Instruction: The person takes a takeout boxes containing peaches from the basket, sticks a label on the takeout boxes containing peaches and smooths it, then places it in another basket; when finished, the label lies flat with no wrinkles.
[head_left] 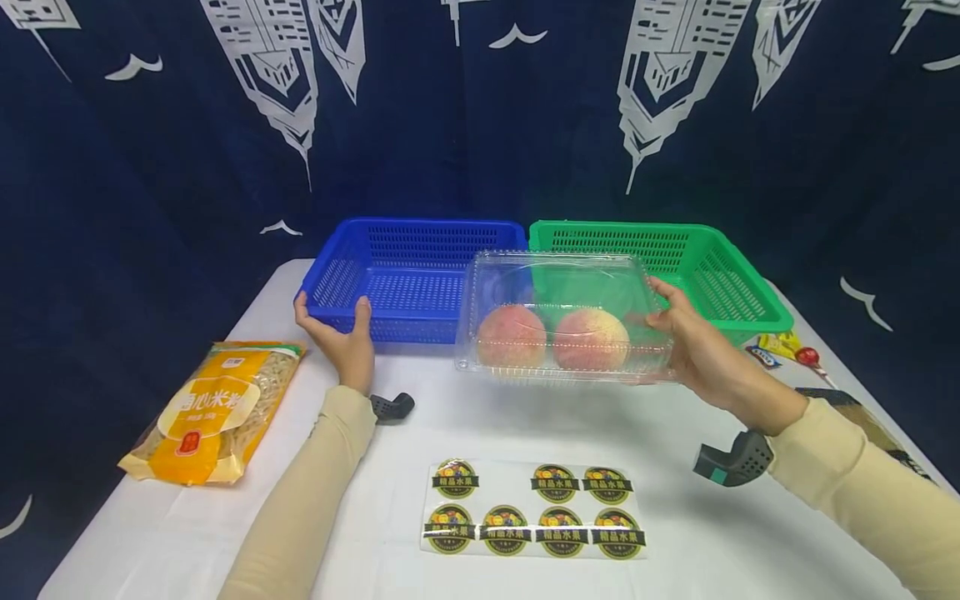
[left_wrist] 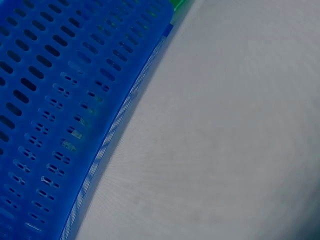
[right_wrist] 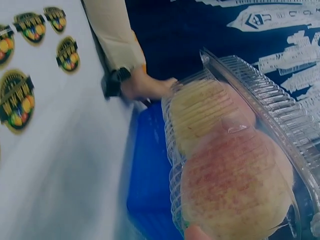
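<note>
The right hand point(head_left: 701, 354) pinches the right end of the clear box point(head_left: 566, 283), long side running left; the left hand point(head_left: 347, 346), fingers apart, perhaps touches the blue basket point(head_left: 408, 329).

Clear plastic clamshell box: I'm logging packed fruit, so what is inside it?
Two peaches sit side by side inside the clear plastic clamshell box held by the right hand. In the right wrist view, the nearer peach covers part of the other, which cannot be seen there.

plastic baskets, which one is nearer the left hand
The blue plastic basket: the left hand is at its corner; the green plastic basket stands farther right.
</note>
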